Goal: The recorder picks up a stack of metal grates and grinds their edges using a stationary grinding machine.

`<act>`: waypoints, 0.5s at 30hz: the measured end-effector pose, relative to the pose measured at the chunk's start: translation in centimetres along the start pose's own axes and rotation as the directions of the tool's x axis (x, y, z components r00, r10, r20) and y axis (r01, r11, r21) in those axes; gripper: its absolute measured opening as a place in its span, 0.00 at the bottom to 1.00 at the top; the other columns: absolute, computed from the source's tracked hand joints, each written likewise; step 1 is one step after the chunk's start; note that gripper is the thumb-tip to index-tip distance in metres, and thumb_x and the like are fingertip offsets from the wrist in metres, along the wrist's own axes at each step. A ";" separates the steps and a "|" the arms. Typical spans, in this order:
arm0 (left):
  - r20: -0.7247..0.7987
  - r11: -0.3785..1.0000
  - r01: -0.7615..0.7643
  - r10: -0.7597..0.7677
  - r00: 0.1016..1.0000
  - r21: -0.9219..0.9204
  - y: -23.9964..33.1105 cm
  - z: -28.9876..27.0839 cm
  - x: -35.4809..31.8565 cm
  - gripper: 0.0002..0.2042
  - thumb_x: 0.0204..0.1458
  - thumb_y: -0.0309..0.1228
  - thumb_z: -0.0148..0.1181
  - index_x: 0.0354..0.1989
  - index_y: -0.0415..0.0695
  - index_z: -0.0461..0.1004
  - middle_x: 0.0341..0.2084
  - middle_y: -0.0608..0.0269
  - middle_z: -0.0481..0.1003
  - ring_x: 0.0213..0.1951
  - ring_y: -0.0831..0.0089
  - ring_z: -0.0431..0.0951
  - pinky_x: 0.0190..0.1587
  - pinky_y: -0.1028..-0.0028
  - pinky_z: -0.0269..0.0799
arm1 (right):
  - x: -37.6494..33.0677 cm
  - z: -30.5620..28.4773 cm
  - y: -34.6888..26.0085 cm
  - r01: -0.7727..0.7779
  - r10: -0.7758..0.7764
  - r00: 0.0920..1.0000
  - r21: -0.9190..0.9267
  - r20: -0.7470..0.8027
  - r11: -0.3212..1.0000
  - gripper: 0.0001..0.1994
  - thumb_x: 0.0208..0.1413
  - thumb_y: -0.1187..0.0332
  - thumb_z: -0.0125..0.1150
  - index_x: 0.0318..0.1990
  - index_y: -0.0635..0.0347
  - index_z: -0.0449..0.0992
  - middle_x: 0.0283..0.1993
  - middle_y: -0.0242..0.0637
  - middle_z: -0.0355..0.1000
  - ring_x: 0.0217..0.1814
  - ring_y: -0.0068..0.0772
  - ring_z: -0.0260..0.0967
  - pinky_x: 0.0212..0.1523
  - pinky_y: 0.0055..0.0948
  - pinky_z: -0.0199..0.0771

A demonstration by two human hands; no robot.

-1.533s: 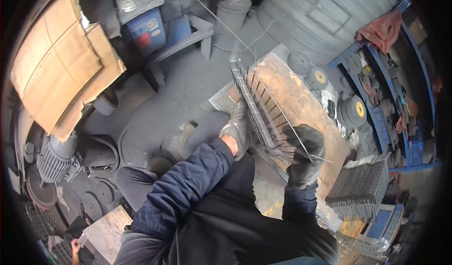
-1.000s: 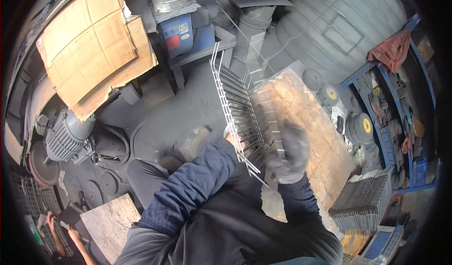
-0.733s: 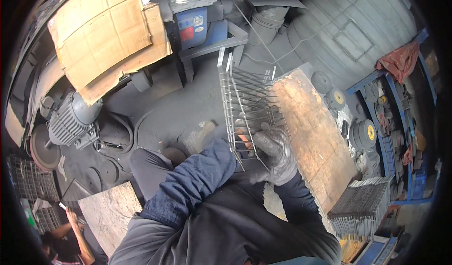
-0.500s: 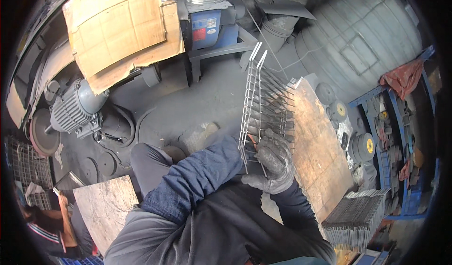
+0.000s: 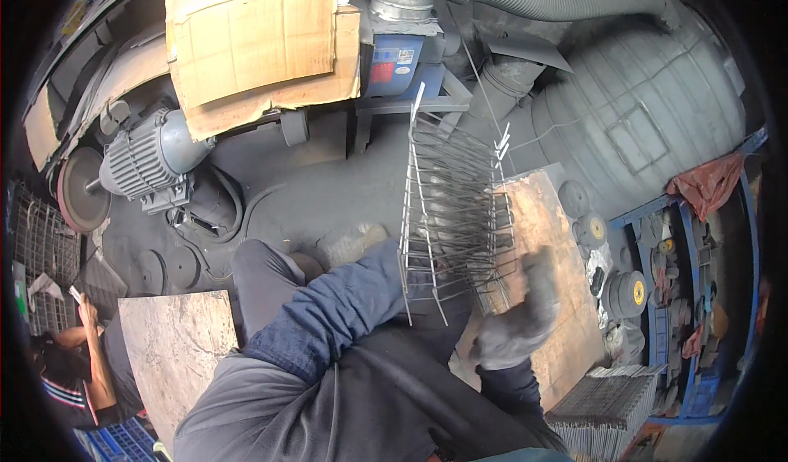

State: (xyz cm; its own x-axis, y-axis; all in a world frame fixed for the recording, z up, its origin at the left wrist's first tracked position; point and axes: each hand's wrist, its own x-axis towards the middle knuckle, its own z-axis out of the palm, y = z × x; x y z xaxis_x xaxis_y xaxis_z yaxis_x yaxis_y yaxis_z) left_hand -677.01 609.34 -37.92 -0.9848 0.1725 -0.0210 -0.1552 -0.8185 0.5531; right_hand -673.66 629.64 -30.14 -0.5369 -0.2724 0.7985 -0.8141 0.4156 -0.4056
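A bundle of thin metal wire racks (image 5: pixel 419 257) stands upright in front of me, with pale rod ends sticking up at its top. My left arm, in a blue sleeve (image 5: pixel 328 314), reaches behind it. My left hand (image 5: pixel 441 216) shows only in part as a grey gloved shape through the wires and appears closed on the racks; its fingers are mostly hidden. My right hand (image 5: pixel 521 318), in a dark sooty glove, is apart from the racks on their right, over a worn board (image 5: pixel 566 298). Motion blurs it, but its fingers look stretched out, with nothing visible in them.
A stack of wire racks (image 5: pixel 607 409) stands at lower right. Grinding wheels (image 5: pixel 628 294) lie beside a blue shelf (image 5: pixel 706 314). Left are an electric motor (image 5: pixel 148 154) with a wheel, cardboard (image 5: pixel 254 43) and another board (image 5: pixel 176 339). Another person (image 5: pixel 82 372) sits at far left.
My right hand has let go of the wire racks and moved right and down, away from them. The racks have turned to show more of their broad side. The whole view has shifted.
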 end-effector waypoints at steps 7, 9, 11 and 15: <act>-0.110 0.991 0.081 -0.069 0.991 0.109 -0.4 4.3 4.3 0.08 0.66 0.36 0.54 0.48 0.51 0.76 0.41 0.63 0.77 0.44 0.72 0.78 0.47 0.69 0.75 | 0.6 1.5 13.6 -0.799 0.639 0.583 0.496 0.502 0.340 0.24 0.68 0.60 0.53 0.64 0.68 0.68 0.62 0.45 0.72 0.63 0.36 0.69 0.62 0.32 0.68; -0.177 0.986 0.086 -0.061 0.982 0.140 0.2 3.4 3.4 0.08 0.65 0.36 0.54 0.48 0.51 0.76 0.41 0.63 0.77 0.44 0.72 0.78 0.46 0.69 0.75 | 1.4 4.7 10.8 -0.760 0.535 0.646 0.527 0.545 0.381 0.19 0.71 0.63 0.48 0.61 0.66 0.71 0.56 0.42 0.76 0.59 0.34 0.72 0.60 0.31 0.70; -0.254 0.981 0.083 -0.036 0.966 0.176 1.1 2.6 2.4 0.08 0.65 0.36 0.55 0.48 0.52 0.76 0.41 0.63 0.77 0.45 0.72 0.78 0.46 0.69 0.75 | 1.3 6.2 8.8 -0.789 0.458 0.501 0.605 0.734 -0.108 0.17 0.70 0.62 0.51 0.59 0.61 0.73 0.50 0.38 0.77 0.53 0.34 0.75 0.54 0.34 0.76; 0.229 0.064 -0.297 0.489 0.842 0.953 1.9 -1.0 3.3 0.15 0.64 0.38 0.54 0.55 0.45 0.75 0.46 0.46 0.78 0.47 0.54 0.79 0.49 0.61 0.75 | -0.5 8.9 7.6 -0.702 0.408 0.540 0.662 0.736 -0.264 0.21 0.67 0.59 0.56 0.62 0.60 0.71 0.49 0.37 0.77 0.46 0.31 0.78 0.40 0.29 0.82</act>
State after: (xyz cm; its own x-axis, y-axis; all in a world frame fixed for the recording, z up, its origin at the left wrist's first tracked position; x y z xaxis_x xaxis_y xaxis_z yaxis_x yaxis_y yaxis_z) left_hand -680.69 607.81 -37.72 -0.8869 -0.1292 0.4435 0.3567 0.4187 0.8352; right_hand -681.56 625.25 -37.59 -0.7853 -0.6160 -0.0618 0.4453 -0.4928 -0.7476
